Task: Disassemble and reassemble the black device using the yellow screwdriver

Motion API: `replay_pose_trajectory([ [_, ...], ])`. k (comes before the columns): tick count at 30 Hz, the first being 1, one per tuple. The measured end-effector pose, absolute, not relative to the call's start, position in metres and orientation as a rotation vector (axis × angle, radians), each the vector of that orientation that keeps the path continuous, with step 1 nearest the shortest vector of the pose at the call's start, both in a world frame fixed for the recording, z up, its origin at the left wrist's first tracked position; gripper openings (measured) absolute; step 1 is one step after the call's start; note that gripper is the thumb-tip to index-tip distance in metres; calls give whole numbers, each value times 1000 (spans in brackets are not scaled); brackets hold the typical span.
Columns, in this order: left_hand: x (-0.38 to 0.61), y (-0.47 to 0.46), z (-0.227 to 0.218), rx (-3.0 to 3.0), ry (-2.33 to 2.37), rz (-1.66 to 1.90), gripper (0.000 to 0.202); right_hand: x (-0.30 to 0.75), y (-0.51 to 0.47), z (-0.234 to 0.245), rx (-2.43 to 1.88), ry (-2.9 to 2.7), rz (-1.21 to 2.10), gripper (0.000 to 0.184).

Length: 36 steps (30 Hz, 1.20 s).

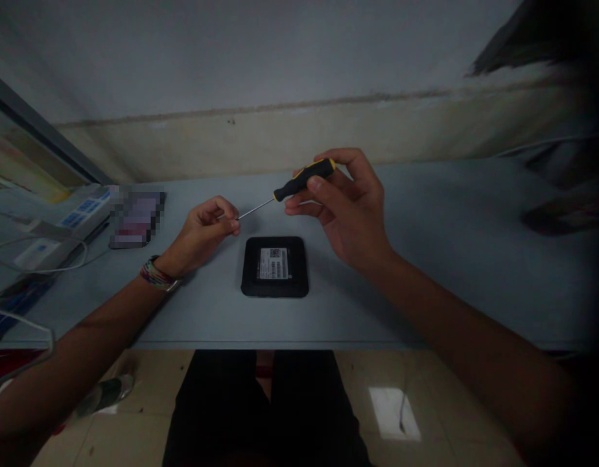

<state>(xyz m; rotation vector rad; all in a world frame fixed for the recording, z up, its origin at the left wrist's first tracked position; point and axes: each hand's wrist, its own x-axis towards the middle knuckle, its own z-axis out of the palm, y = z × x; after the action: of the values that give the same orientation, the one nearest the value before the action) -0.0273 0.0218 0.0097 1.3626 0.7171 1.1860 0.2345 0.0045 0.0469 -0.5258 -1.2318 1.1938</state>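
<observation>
A screwdriver (299,181) with a black and yellow handle is held above the table by my right hand (355,207), its fingers closed round the handle. Its thin metal shaft slants down to the left. At the tip, my left hand (205,230) pinches with thumb and forefinger; whether a small part sits between them is too small to tell. Below and between both hands lies a flat black square box (249,266) with rounded corners. A white printed label (275,264) with barcodes is on its upper face.
A pixelated phone (137,219) lies on the grey-blue table (358,318) at the left, near a white power strip (85,211) and a looping white cable (22,318). Dark blurred objects (562,214) are at the right. The wall (280,139) rises behind. A bottle (105,394) lies on the floor.
</observation>
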Motion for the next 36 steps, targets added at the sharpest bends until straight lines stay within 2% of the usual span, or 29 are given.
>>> replay_pose_trajectory([
  [6,-27,21,9,1388,684,1194,27,234,5,47,-520,-1215,1200,43],
  [13,-35,18,21,1280,636,1150,41,235,6,48,-543,-1186,1180,43],
  [17,-41,20,23,1278,632,1142,33,236,6,49,-536,-1222,1192,42],
  [26,-43,14,19,1706,765,1025,21,236,6,49,-497,-1175,1222,39],
  [36,-38,14,17,1751,821,1121,20,237,7,48,-534,-1196,1200,37],
])
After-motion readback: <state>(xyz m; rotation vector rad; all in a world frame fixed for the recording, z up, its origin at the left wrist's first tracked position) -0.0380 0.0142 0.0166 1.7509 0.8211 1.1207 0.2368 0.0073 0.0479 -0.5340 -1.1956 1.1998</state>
